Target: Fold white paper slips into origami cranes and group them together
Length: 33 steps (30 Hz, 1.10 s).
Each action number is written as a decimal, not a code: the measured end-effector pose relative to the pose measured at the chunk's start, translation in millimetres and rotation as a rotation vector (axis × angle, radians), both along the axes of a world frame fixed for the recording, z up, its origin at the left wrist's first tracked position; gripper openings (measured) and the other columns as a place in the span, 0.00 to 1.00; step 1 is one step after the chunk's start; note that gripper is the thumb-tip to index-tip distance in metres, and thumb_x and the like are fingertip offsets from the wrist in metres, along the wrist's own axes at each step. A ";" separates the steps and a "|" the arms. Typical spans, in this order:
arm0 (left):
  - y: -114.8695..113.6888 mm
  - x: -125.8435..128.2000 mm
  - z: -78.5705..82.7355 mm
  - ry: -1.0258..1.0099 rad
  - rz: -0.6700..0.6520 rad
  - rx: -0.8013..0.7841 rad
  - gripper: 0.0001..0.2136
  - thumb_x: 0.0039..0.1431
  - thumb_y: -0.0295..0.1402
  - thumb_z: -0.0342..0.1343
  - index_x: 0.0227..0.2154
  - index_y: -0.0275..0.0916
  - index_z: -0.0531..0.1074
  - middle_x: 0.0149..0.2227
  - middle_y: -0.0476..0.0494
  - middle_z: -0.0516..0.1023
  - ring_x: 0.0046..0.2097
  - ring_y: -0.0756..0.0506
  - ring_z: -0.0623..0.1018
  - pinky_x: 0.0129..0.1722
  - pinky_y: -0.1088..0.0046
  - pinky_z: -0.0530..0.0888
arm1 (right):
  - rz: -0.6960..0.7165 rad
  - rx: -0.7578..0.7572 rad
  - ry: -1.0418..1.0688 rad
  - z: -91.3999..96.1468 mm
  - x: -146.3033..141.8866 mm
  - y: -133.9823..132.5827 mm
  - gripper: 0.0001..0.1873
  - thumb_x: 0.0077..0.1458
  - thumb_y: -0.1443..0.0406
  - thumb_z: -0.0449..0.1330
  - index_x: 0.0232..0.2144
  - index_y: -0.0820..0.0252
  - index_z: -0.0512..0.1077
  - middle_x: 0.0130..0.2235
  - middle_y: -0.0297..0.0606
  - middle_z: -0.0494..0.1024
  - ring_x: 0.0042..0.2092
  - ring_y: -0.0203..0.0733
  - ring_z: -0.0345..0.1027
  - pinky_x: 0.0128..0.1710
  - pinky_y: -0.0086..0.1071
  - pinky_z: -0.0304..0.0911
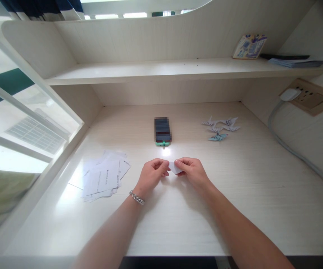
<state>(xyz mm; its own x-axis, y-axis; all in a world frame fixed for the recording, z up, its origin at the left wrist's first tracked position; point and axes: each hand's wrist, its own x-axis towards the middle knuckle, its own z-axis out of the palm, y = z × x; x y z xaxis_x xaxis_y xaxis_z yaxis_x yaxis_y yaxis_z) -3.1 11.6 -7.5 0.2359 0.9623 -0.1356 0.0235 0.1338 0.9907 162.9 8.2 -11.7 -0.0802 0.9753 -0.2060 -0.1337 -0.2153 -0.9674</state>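
A small folded piece of white paper [174, 168] is held between my two hands, above the middle of the desk. My left hand [153, 172], with a chain bracelet on its wrist, pinches the paper's left corner between thumb and fingers. On the other side, my right hand [192, 170] grips the right part of the paper, thumb on top. The fingers hide some of the paper's edges, so its full folded shape cannot be made out.
Loose printed paper sheets [101, 177] lie overlapping at the left. Several folded paper cranes [219, 136] sit at the back right. Behind my hands lies a phone [162, 130] with a green edge. A cable [287, 147] runs from the wall socket [313, 97] along the right.
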 end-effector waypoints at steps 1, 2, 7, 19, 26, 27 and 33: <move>-1.0 0.7 0.0 0.023 -0.022 0.015 0.14 0.52 0.43 0.56 0.29 0.34 0.73 0.27 0.42 0.76 0.29 0.49 0.74 0.29 0.74 0.70 | 0.004 0.002 0.000 -0.1 -0.6 -0.3 0.15 0.45 0.55 0.63 0.25 0.63 0.76 0.25 0.38 0.74 0.27 0.38 0.66 0.27 0.32 0.63; -1.8 1.0 -0.1 0.040 -0.033 0.023 0.13 0.51 0.42 0.57 0.28 0.34 0.72 0.26 0.43 0.75 0.29 0.49 0.74 0.29 0.74 0.69 | 0.012 0.007 -0.003 -0.5 -1.2 -0.6 0.15 0.45 0.55 0.63 0.24 0.63 0.75 0.24 0.38 0.74 0.27 0.38 0.66 0.26 0.31 0.63; -1.2 -1.8 0.0 0.012 -0.048 -0.002 0.12 0.50 0.40 0.59 0.24 0.34 0.70 0.23 0.45 0.74 0.27 0.50 0.72 0.29 0.75 0.68 | 0.075 0.056 -0.055 -3.3 -2.6 -1.2 0.15 0.46 0.55 0.62 0.25 0.62 0.74 0.25 0.37 0.74 0.27 0.38 0.67 0.25 0.31 0.63; 0.8 -4.0 3.3 0.019 -0.009 0.012 0.14 0.53 0.42 0.55 0.24 0.35 0.71 0.25 0.44 0.75 0.28 0.50 0.72 0.30 0.74 0.69 | 0.032 0.032 -0.024 -0.1 -1.8 -1.6 0.16 0.45 0.55 0.63 0.29 0.63 0.75 0.26 0.37 0.75 0.24 0.36 0.66 0.25 0.32 0.64; -3.6 1.2 4.1 0.096 -0.054 0.041 0.12 0.52 0.40 0.57 0.23 0.35 0.69 0.23 0.45 0.73 0.27 0.50 0.72 0.28 0.75 0.67 | 0.031 0.075 -0.005 1.3 -3.0 -2.1 0.16 0.45 0.57 0.64 0.33 0.63 0.73 0.27 0.37 0.75 0.27 0.37 0.67 0.28 0.32 0.65; -3.6 1.1 3.5 0.084 -0.041 0.047 0.12 0.52 0.40 0.57 0.23 0.34 0.69 0.24 0.45 0.73 0.27 0.50 0.72 0.28 0.75 0.67 | 0.066 0.088 0.010 1.4 -3.1 -2.5 0.17 0.44 0.57 0.65 0.34 0.63 0.73 0.28 0.37 0.75 0.28 0.37 0.68 0.29 0.32 0.65; -2.2 0.0 2.3 -0.045 -0.013 0.034 0.11 0.52 0.39 0.57 0.24 0.34 0.71 0.24 0.46 0.73 0.27 0.50 0.72 0.29 0.74 0.68 | 0.134 0.127 -0.008 3.3 -2.3 -3.0 0.15 0.43 0.60 0.66 0.34 0.63 0.72 0.27 0.36 0.74 0.27 0.36 0.66 0.27 0.31 0.63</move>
